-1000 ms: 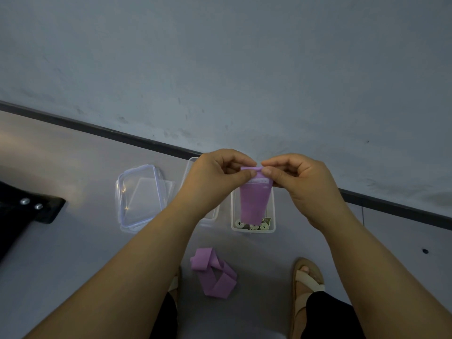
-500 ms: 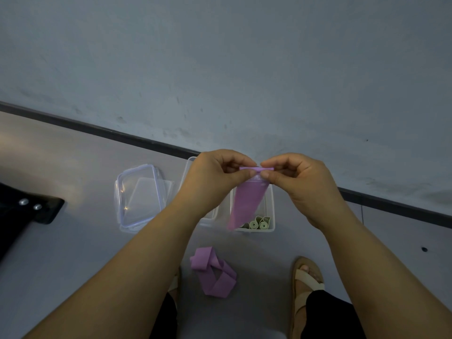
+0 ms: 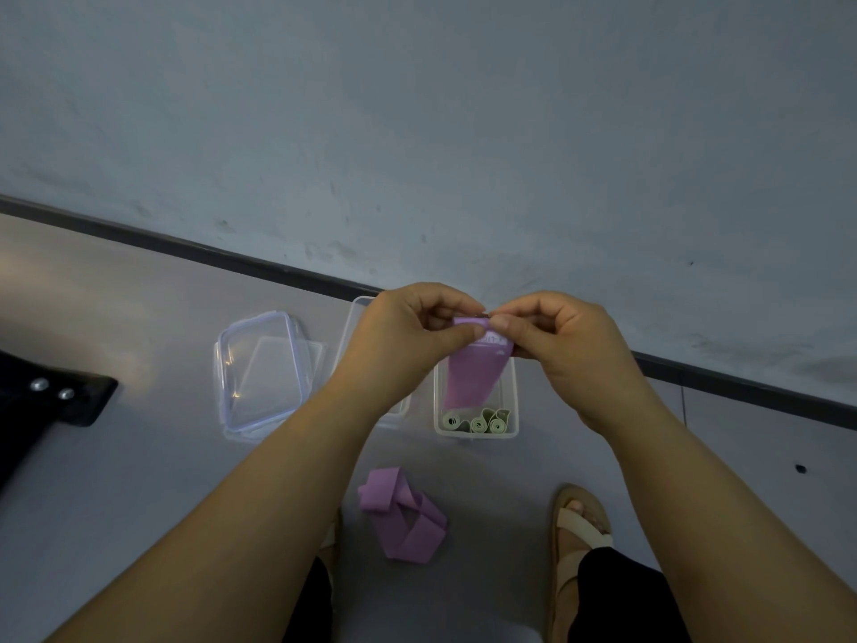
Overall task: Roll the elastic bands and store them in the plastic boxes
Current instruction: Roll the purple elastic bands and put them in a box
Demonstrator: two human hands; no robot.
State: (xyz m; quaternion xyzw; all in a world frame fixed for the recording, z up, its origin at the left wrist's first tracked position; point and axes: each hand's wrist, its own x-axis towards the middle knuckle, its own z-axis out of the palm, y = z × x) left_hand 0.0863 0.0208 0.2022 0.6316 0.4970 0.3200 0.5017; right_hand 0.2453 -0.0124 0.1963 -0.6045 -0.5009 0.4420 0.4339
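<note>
**A:** What is hidden or hard to make out?

**B:** The middle box [image 3: 347, 327] is mostly covered by the left hand [image 3: 408, 336] and its forearm. Only a far corner and a strip of the near edge are seen, so its contents cannot be told. Small print on the purple band [image 3: 470, 378] sits just under the fingers and cannot be read. A dark object [image 3: 60, 401] with two metal studs is cut off by the left edge and cannot be identified.

**A:** How is the band gripped?

**B:** It is pinched at its top edge by both hands, between thumb and forefinger on each side. The other fingers are curled in. The fingertips of the right hand [image 3: 561, 345] nearly meet those of the left. The top edge is turned over between them, but how many turns are wound cannot be told.

**A:** Where is the band relative to the grip?

**B:** It hangs down from the pinch, in front of the right box [image 3: 475, 433]. Green rolls [image 3: 477, 422] are stood on end along that box's near side, below the band's lower end. Whether the band touches the box cannot be told. A second purple band [image 3: 403, 517] lies loosely folded on the floor [image 3: 139, 480], nearer the person and well apart from the hands. Clear lids [image 3: 259, 373] are stacked left of the boxes.
</note>
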